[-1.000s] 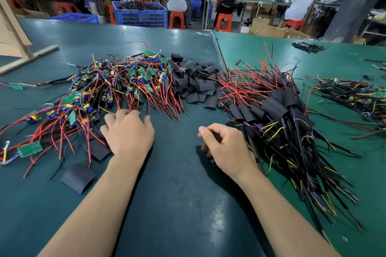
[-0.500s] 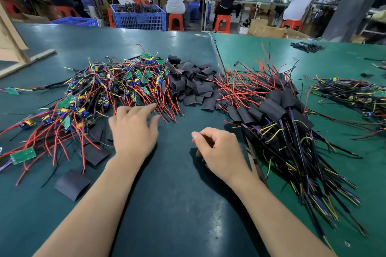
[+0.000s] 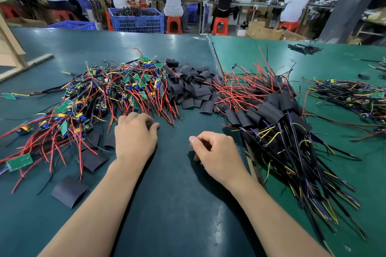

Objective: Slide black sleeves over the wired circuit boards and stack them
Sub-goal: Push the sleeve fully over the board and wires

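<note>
A tangled pile of wired circuit boards [image 3: 117,89], green boards with red, black and yellow leads, lies at the left on the dark green table [image 3: 177,204]. Behind its right edge sits a heap of loose black sleeves [image 3: 194,89]. To the right lies a stack of sleeved boards [image 3: 271,110], wires fanning toward me. My left hand [image 3: 134,137] rests at the near edge of the unsleeved pile, fingers curled down over red wire ends; something dark shows between thumb and forefinger. My right hand [image 3: 217,152] rests loosely curled on the table, holding nothing I can see.
Flat black sleeves [image 3: 70,191] lie by my left forearm. Another heap of wired boards [image 3: 355,98] is at the far right on the lighter green table. A wooden frame [image 3: 12,52] stands far left. A blue crate [image 3: 135,20] and seated people are beyond the table.
My left hand moved forward and right to the wire ends, stretched its fingers out, then curled them. The right hand stayed in place.
</note>
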